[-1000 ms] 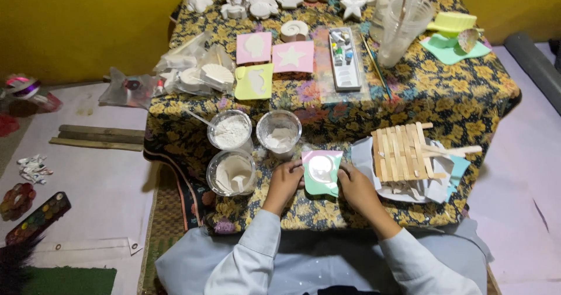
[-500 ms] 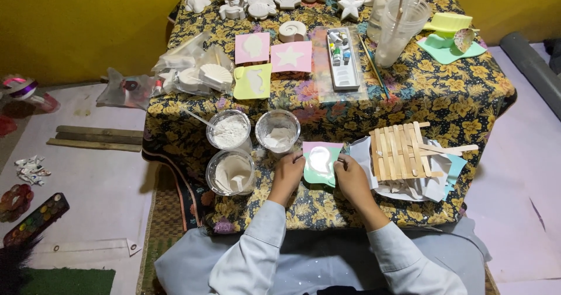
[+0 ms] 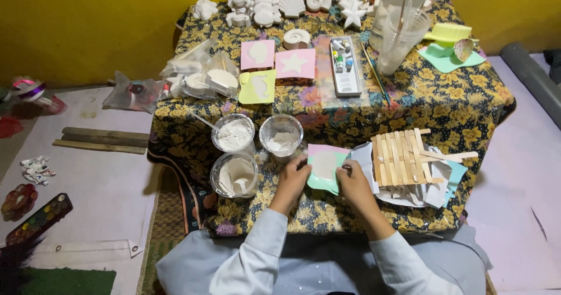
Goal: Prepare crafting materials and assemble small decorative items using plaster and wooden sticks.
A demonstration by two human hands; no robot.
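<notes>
Left hand (image 3: 292, 178): I see it gripping the left edge of the green mould (image 3: 325, 167).
Right hand (image 3: 352, 176): fingers closed on the mould's right edge.
Mould: near the table's (image 3: 467, 105) front edge, just right of the three plaster cups (image 3: 234, 134).
Stick rack (image 3: 403, 156): just right of my hands.

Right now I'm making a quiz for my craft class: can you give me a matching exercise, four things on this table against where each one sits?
Things:
1. green mould
2. stick rack
3. paint tray
4. powder cup

Places:
A. just right of the right hand
B. held between both hands, left hand on its left edge
C. beside the pink star card
D. left of the other two cups' right one, near the table's left side

Pairs: 1-B, 2-A, 3-C, 4-D
</notes>
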